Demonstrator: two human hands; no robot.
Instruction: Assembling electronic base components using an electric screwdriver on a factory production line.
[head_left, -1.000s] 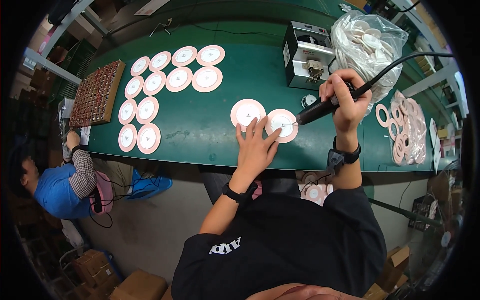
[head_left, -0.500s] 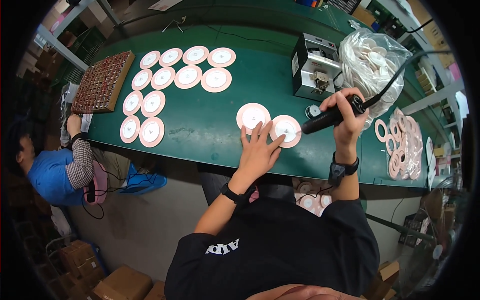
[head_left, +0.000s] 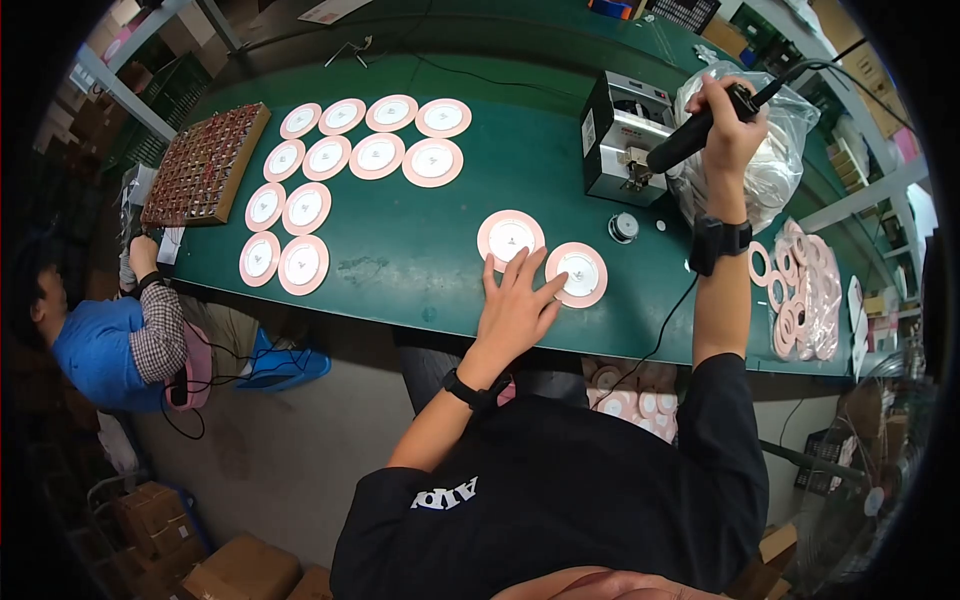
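While the left hand [head_left: 517, 305] lies flat with its fingers spread on the green table [head_left: 420, 255], its fingertips touch the two nearest pink-rimmed white discs: one disc [head_left: 511, 238] just beyond the fingers and a second disc [head_left: 577, 274] touching the hand's right side. Farther from the person than these discs, the right hand [head_left: 728, 130] is raised and closed around a black corded soldering iron [head_left: 697, 135], whose dark tip end points toward the grey metal box [head_left: 622, 140] standing beyond and right of the discs. A small round silver piece [head_left: 623, 227] sits on the table between the second disc and that box. Behind the box, touching the raised hand, bulges a clear plastic bag [head_left: 770, 160] of pale rings. Well to the left of the two discs, a dozen matching discs [head_left: 340, 170] lie in rows, and farther left still rests a brown tray [head_left: 205, 165] of small parts, beside which another person in blue [head_left: 95, 345] sits. Right of the discs, loose pink rings [head_left: 800, 300] are piled near the table's edge.
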